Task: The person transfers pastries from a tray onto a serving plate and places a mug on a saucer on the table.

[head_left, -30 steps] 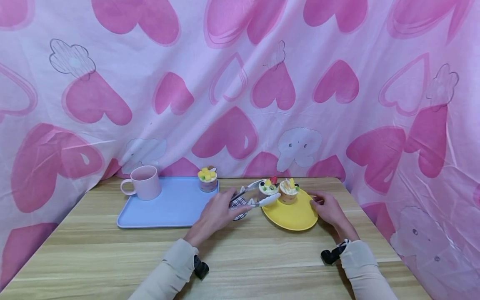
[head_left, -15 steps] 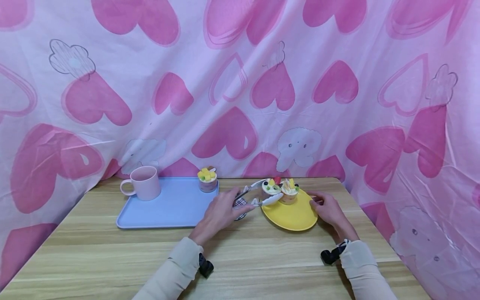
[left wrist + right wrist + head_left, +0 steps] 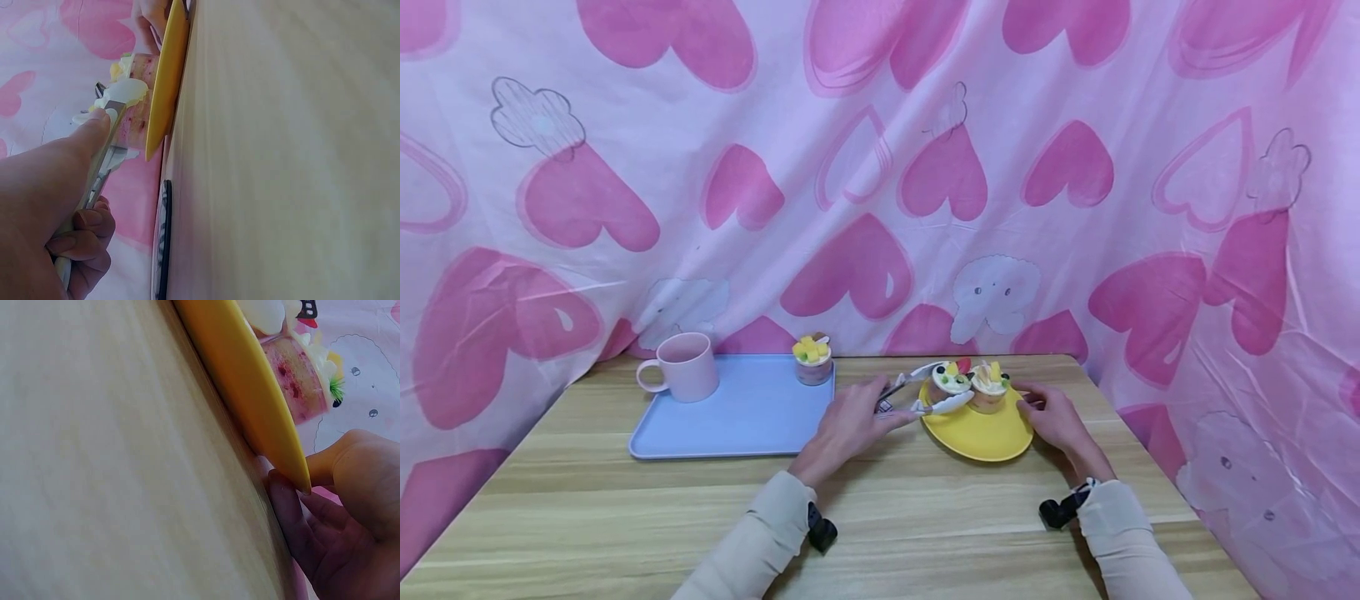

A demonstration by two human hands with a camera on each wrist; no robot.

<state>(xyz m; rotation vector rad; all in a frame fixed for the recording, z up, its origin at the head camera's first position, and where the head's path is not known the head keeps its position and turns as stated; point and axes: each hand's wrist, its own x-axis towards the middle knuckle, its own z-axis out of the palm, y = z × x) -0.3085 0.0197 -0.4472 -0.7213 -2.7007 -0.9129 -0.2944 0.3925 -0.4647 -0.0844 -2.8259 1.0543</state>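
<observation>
My left hand [image 3: 852, 422] grips metal tongs with white tips [image 3: 953, 403]. The tips lie on either side of a dessert cup [image 3: 950, 382] topped with cream, fruit and a red strawberry piece. That cup is at the left part of a yellow plate [image 3: 983, 443], its base at or close to the plate's surface in the left wrist view. Close on its right stands a second dessert cup [image 3: 990, 402], showing pink cake layers [image 3: 294, 378] in the right wrist view. My right hand [image 3: 1055, 417] pinches the plate's right rim, thumb above and fingers below.
On the left lies a blue tray [image 3: 722, 425] with a pink mug [image 3: 688, 371] and a third dessert cup [image 3: 813, 367] with yellow cubes. A dark-rimmed, checked flat piece [image 3: 164, 240] lies under the tongs, mostly hidden. A heart-print curtain [image 3: 850, 167] hangs behind the table.
My left hand has moved right, bringing the tongs and the strawberry-topped cup further over the plate. The second cup has shifted slightly right. My right hand stays at the rim.
</observation>
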